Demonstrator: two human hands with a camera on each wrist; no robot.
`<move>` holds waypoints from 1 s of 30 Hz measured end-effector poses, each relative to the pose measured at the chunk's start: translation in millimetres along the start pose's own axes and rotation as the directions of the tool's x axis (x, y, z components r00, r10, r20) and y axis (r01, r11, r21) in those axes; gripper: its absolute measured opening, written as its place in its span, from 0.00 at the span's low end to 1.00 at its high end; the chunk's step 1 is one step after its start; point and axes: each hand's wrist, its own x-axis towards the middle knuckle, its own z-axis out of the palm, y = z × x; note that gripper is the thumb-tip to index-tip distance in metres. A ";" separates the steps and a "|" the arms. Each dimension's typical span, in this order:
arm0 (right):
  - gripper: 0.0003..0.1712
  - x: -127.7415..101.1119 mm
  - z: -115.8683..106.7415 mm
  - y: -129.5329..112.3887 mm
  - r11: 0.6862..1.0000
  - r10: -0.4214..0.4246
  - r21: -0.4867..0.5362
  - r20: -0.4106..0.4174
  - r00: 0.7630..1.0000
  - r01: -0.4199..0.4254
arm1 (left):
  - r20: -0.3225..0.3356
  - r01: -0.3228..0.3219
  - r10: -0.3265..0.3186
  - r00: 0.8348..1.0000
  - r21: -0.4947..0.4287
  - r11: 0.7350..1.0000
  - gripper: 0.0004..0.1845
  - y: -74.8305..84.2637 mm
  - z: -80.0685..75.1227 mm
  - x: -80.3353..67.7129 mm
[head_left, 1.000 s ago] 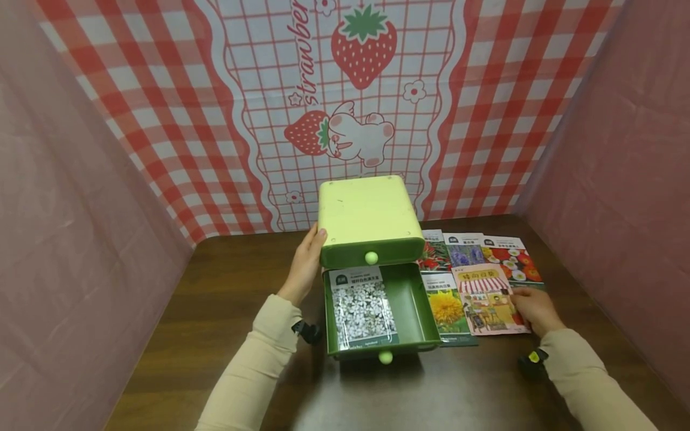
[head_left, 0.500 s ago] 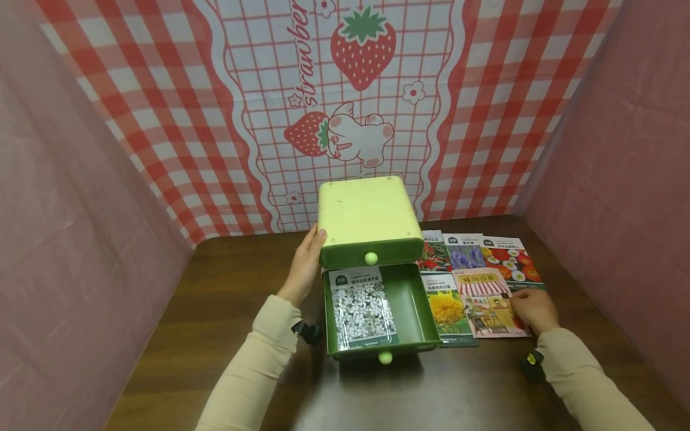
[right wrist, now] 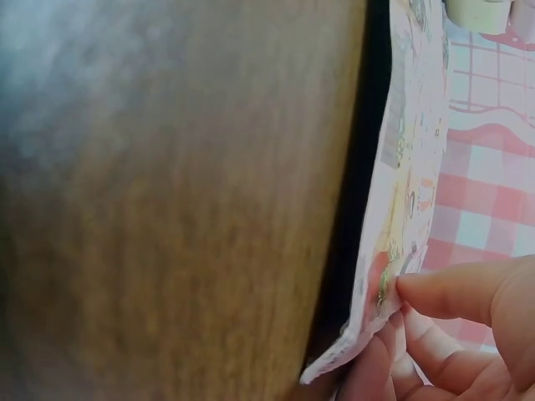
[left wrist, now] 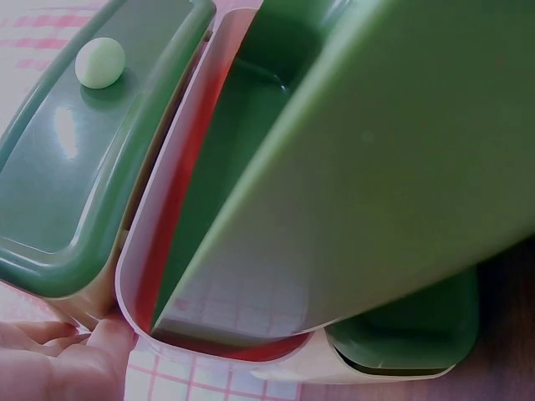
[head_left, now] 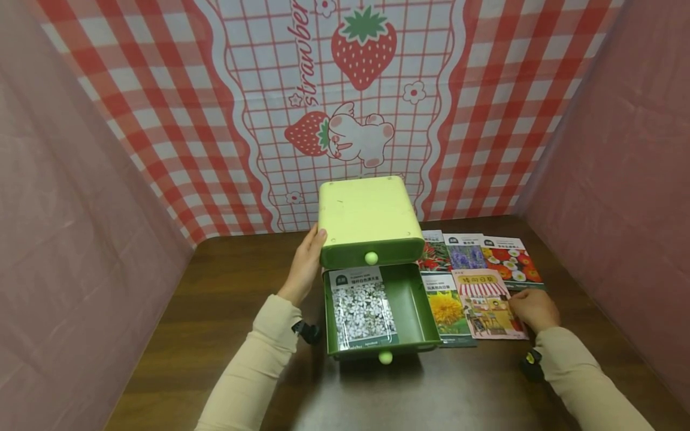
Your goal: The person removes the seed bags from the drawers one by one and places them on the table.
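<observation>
My left hand (head_left: 305,266) rests against the left side of a stacked drawer cabinet (head_left: 369,209) with a pale yellow-green top, its thumb at the front corner. In the left wrist view, fingers (left wrist: 104,347) touch the cabinet's side beside the pink housing (left wrist: 155,251). A green drawer (head_left: 414,305) under the top one is pulled out. In it lies a seed packet (head_left: 363,311) with white flowers. My right hand (head_left: 535,308) pinches the right edge of a pink seed packet (head_left: 487,308) with a striped awning picture. The right wrist view shows thumb and fingers on this packet's edge (right wrist: 380,292).
Right of the cabinet lie several more seed packets, among them a yellow-flower one (head_left: 447,311), a purple-flower one (head_left: 466,254) and a red-and-white one (head_left: 512,263). A checked strawberry cloth (head_left: 366,54) hangs behind the dark wooden table (head_left: 226,287). Pink cloth (head_left: 620,179) flanks it.
The pink packet and my right hand have shifted slightly toward me. The left hand, the cabinet and the pulled-out drawer have stayed in place.
</observation>
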 end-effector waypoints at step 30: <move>0.25 -20.9 -14.6 -64.0 0.962 -0.132 0.203 -0.230 0.964 0.181 | -0.004 0.004 -0.004 1.000 -0.002 1.000 0.35 -0.4 0.7 0.7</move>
